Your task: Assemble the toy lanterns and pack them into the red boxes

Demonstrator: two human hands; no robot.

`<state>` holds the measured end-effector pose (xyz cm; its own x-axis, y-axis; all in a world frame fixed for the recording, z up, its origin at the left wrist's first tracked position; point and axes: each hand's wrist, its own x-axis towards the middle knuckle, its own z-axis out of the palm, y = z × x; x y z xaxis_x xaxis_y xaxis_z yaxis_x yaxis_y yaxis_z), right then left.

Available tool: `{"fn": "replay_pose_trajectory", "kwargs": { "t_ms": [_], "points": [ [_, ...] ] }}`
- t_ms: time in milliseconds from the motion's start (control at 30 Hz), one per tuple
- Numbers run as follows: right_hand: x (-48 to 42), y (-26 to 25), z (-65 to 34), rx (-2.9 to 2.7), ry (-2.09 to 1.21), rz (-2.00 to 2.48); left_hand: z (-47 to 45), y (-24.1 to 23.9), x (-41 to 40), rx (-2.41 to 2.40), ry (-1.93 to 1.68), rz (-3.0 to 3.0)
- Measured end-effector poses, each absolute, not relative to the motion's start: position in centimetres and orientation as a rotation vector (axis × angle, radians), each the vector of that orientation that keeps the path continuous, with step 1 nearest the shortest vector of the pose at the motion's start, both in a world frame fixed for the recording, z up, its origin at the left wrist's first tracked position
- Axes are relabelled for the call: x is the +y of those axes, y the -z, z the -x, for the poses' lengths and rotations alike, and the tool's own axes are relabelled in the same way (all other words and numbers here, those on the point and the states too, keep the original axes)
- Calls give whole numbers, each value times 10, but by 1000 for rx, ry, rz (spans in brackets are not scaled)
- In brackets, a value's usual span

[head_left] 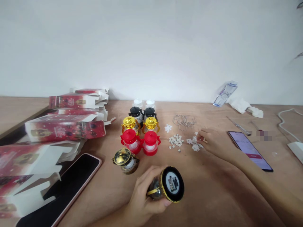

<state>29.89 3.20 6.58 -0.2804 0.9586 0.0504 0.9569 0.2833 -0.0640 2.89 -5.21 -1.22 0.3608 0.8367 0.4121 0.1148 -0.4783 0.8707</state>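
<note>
A lantern gripped in the left hand [142, 194], its base turned up; the right hand [204, 138] at the small white pieces [195, 147].
The left hand's fingers and thumb curl firmly round the black-and-gold lantern [172, 184], tipped above the near middle of the table [213, 201], its black base showing a white disc; the right hand's fingertips are drawn close together among the pieces, though whether they grip one I cannot tell. Left of these lie round silvery discs [176, 140], with bent metal rings [184, 122] behind. A matching lantern [123, 157] stands nearest in the group, then pairs of red lanterns [151, 142], gold lanterns [151, 124], black lanterns [149, 112] and white lanterns [150, 103]. Red-and-white cartons [68, 127] pile at left; a lit phone [251, 152] lies at right.
</note>
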Motion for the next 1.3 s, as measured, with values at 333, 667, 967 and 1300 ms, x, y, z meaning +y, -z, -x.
{"fn": "replay_pose_trajectory", "kwargs": {
  "t_ms": [333, 667, 967, 1300],
  "points": [
    [-30, -103, -236, -2487, -603, 900, -28, 15, -53, 810, -1151, -1825],
    [-43, -103, -225, -2498, -822, 1036, -27, 19, -53, 832, -1171, -1864],
    [-49, -83, -219, -2243, -872, 945, -28, 13, -54, 851, -1194, -1857],
    [-45, -78, -217, -1962, -1213, 1007, -28, 12, -54, 849, -1178, -1857]
  ]
}}
